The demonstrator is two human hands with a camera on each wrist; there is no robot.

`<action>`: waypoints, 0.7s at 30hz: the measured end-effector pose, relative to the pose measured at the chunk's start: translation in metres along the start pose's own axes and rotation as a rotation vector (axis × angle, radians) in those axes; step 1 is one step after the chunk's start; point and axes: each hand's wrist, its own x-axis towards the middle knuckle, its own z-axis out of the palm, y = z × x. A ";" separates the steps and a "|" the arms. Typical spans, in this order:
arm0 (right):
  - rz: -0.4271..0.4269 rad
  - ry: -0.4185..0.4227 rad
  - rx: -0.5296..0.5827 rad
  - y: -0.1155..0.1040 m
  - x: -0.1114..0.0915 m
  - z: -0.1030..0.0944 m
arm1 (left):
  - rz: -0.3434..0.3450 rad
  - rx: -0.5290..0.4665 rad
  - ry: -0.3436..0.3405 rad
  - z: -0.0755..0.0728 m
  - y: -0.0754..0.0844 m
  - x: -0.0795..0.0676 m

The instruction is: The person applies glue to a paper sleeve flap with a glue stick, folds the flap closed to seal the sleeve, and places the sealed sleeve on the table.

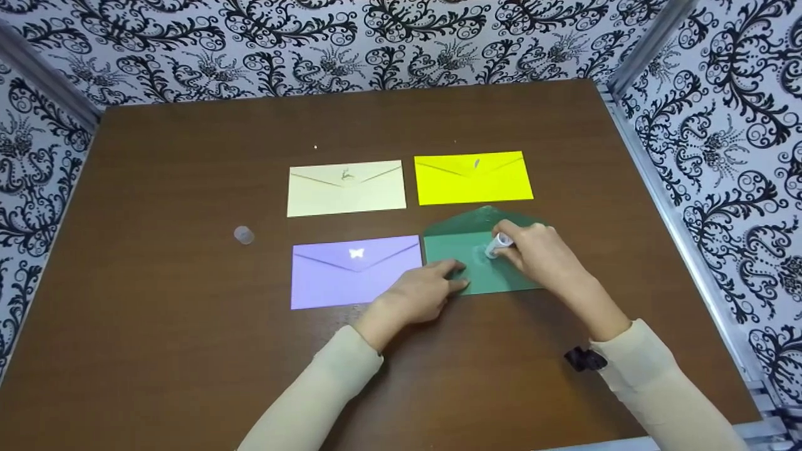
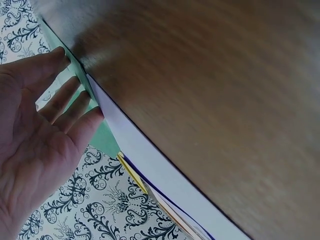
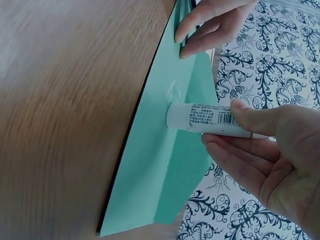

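A green envelope lies on the table with its flap raised toward the far side. My right hand grips a white glue stick, its open end down on the envelope's body. A shiny glue smear shows beside the tip in the right wrist view. My left hand rests its fingertips on the envelope's left part, fingers fairly straight. The left wrist view shows that hand from the palm side, holding nothing. Left of the green envelope lies a purple envelope with a white butterfly on its closed flap.
Behind are a cream envelope and a yellow envelope, both with flaps down. A small translucent cap stands on the brown table at the left. Patterned panels border the table at the back and sides.
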 end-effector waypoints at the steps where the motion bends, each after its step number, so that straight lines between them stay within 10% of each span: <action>1: 0.000 0.003 0.004 0.000 0.000 0.000 | -0.001 -0.003 0.001 0.000 0.000 0.000; 21: 0.108 -0.001 0.075 0.014 0.005 0.001 | -0.001 -0.004 -0.006 -0.002 0.000 0.000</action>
